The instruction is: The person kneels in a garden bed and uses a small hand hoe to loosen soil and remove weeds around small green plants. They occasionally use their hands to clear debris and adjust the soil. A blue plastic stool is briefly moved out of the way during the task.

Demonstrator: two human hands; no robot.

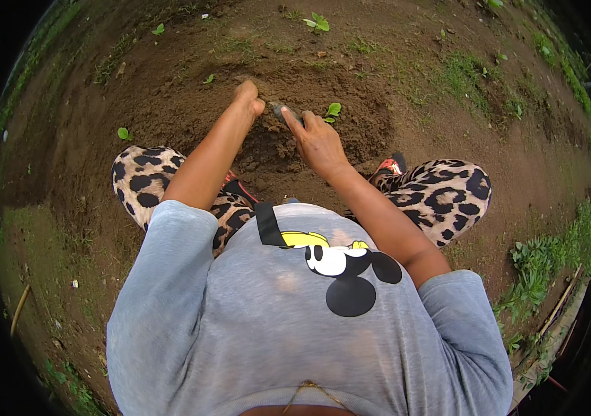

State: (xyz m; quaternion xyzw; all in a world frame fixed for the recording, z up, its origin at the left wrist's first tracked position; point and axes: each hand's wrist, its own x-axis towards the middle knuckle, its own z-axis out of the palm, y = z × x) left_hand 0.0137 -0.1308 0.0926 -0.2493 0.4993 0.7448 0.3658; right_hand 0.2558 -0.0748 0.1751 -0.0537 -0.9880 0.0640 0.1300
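My right hand (320, 139) grips the dark handle (286, 112) of a hand tool, with the index finger laid along it. The tool's far end points toward my left hand (248, 96) and is too soil-coloured to make out. My left hand rests low on the loosened brown soil (274, 138), its fingers mostly hidden behind the wrist. Just right of the handle, a small green seedling (332, 111) stands in the dug earth. Another seedling (125, 133) grows beside my left knee.
Further seedlings (317, 23) and grass tufts (464, 78) dot the ground ahead. My bent legs in leopard-print trousers (438, 195) flank the dug patch. Leafy weeds (532, 268) grow along an edging strip (552, 353) at the right. A stick (20, 309) lies far left.
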